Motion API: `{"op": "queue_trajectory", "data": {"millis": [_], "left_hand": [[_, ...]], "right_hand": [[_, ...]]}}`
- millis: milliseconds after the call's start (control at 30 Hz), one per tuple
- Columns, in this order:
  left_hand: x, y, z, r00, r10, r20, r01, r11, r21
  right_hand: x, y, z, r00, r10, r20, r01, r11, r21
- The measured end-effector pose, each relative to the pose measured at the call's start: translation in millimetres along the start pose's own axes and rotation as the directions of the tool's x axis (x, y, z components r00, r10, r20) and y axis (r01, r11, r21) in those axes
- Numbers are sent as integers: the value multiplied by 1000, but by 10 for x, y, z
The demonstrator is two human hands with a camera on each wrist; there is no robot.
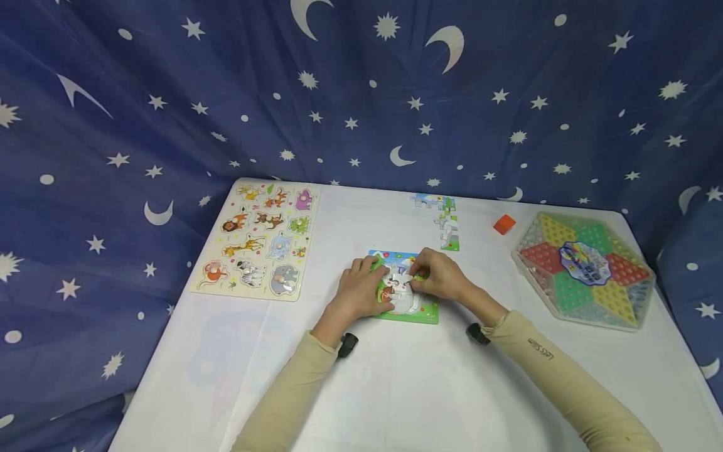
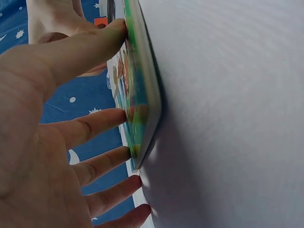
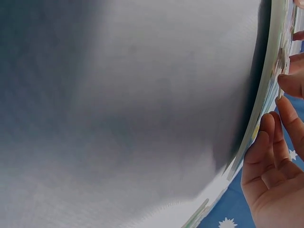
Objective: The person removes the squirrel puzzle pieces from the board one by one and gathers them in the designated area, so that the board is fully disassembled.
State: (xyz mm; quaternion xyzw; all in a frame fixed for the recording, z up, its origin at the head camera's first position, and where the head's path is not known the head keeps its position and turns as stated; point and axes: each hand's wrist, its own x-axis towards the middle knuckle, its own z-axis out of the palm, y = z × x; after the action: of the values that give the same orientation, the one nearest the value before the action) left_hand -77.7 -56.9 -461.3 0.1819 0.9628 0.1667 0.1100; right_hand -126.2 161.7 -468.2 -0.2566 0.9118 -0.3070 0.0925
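Note:
A small jigsaw puzzle board point(image 1: 415, 318) with a green and blue border lies mid-table, showing a white animal point(image 1: 402, 302) built of fitted pieces. My left hand point(image 1: 358, 290) rests over its left side. In the left wrist view the thumb and spread fingers point(image 2: 102, 122) touch the board's face and edge, the lower fingertips reaching the tabletop. At the board's upper right, my right hand point(image 1: 440, 275) pinches a puzzle piece against the picture; the piece is mostly hidden by the fingers. The right wrist view shows its other fingers point(image 3: 259, 149) curled beside the board's edge.
Several loose, partly joined puzzle pieces point(image 1: 449, 229) lie behind the board. A red-orange block point(image 1: 504, 224) sits farther right, near a hexagonal board game box point(image 1: 584, 273). On the left is an animal peg puzzle point(image 1: 254, 242). A starry blue cloth point(image 1: 361, 94) hangs behind the table.

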Motion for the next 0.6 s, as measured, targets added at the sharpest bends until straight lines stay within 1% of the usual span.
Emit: {"op": "queue_trajectory", "data": {"millis": [267, 400, 600], "left_hand": [[5, 6, -12, 1000, -3, 7, 3, 1000, 6], [-1, 9, -17, 1000, -9, 5, 9, 1000, -8], [-1, 16, -15, 1000, -15, 3, 15, 1000, -14]], "right_hand": [[3, 2, -25, 1000, -16, -14, 16, 1000, -9], [15, 8, -47, 1000, -11, -28, 11, 1000, -12], [39, 84, -82, 998, -2, -59, 1, 1000, -7]]}}
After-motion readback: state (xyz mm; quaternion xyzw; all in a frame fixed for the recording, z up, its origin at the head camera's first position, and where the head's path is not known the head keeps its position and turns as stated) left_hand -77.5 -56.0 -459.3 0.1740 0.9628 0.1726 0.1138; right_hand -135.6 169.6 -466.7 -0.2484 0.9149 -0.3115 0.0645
